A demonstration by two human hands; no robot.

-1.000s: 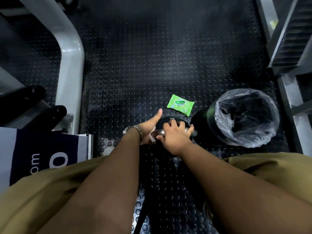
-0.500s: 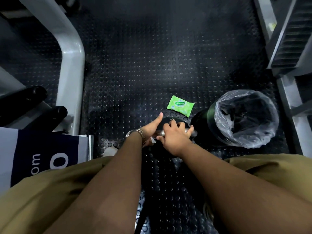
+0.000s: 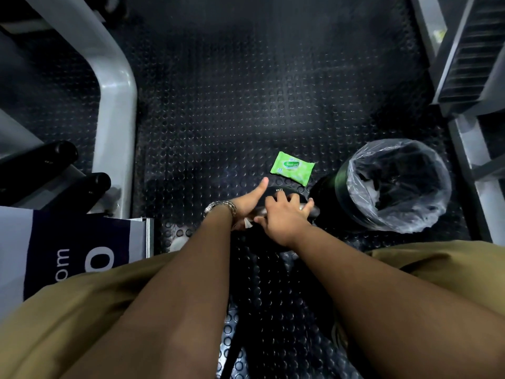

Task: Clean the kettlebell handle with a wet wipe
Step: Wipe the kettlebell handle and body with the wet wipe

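Note:
A black kettlebell stands on the studded rubber floor between my knees. Its silvery handle shows only at the right end. My right hand lies over the handle with its fingers curled round it. My left hand, with a watch on the wrist, is at the handle's left end, thumb sticking out. It holds a white wet wipe, of which only a small corner shows between the two hands. A green pack of wipes lies on the floor just beyond the kettlebell.
A round bin with a clear plastic liner stands close to the kettlebell's right side. A grey machine frame and black padded rollers are to the left, above a blue and white sign. Metal steps rise at the right.
My left wrist has shifted slightly to the right along the handle. My right hand keeps the same hold, and the kettlebell has not moved.

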